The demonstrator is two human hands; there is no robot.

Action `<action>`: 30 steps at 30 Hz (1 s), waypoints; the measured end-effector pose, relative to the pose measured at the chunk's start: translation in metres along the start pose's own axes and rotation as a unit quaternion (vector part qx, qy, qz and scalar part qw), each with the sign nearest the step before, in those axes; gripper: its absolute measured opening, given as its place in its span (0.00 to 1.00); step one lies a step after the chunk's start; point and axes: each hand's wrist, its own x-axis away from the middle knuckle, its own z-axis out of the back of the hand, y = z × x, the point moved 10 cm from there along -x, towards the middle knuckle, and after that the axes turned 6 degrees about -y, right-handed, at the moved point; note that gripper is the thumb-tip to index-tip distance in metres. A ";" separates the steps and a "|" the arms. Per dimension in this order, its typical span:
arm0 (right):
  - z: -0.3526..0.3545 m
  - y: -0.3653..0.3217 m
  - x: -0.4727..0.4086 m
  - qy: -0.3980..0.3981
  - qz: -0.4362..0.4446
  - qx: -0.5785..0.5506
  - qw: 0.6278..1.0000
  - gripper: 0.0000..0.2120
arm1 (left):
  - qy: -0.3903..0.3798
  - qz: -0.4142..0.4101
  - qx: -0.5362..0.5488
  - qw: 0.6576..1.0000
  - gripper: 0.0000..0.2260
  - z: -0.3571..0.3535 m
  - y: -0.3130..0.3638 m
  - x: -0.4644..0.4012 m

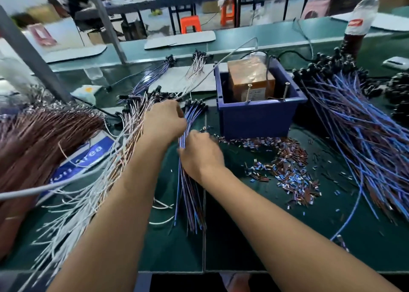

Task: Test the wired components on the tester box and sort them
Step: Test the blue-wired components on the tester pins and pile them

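Note:
A bundle of blue-and-brown wired components (192, 194) lies on the green mat in front of me, black heads pointing away. My left hand (164, 121) grips the bundle near its heads. Lower down, my right hand (200, 153) is closed around the wires of the same bundle. The tester box (251, 79), a brown block wrapped in tape with two upright metal pins, sits inside a blue bin (256, 114) just right of my hands.
A big pile of blue wired components (358, 123) covers the right side. White-and-brown wired ones (106, 172) and a brown wire heap (37, 141) fill the left. Cut wire scraps (287, 167) litter the mat by the bin. A bottle (359, 19) stands far right.

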 end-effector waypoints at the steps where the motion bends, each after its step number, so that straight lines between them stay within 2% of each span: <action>1: 0.000 0.000 -0.001 0.006 0.000 0.020 1.000 0.13 | 0.010 -0.012 0.001 1.000 0.07 -0.003 0.005 -0.007; 3: 0.000 -0.002 -0.002 0.010 0.004 0.066 0.998 0.08 | 0.022 -0.032 -0.010 0.999 0.09 -0.010 0.016 -0.019; 6: -0.001 -0.001 0.000 0.005 0.000 0.105 0.994 0.08 | 0.011 -0.039 -0.056 0.998 0.15 -0.027 0.022 -0.034; 9: -0.002 -0.004 0.000 0.003 0.008 0.126 0.992 0.08 | 0.016 -0.039 -0.065 0.997 0.12 -0.036 0.020 -0.043; 12: -0.001 -0.003 -0.001 0.012 0.018 0.111 0.994 0.05 | 0.027 -0.030 -0.039 0.998 0.08 -0.036 0.017 -0.045; 17: 0.002 0.000 0.001 0.037 0.015 0.050 0.998 0.12 | 0.039 0.009 0.070 0.997 0.04 -0.026 0.005 -0.041; 22: 0.003 0.000 0.005 0.038 0.023 0.026 0.999 0.14 | 0.023 0.015 0.024 0.999 0.09 -0.021 0.007 -0.034; 27: 0.002 0.003 0.005 0.018 0.013 0.020 1.000 0.17 | -0.047 0.039 0.033 0.998 0.02 -0.037 0.008 -0.030; 30: 0.003 0.004 0.005 0.016 0.011 0.012 1.000 0.15 | -0.016 0.033 0.051 0.998 0.02 -0.035 0.008 -0.027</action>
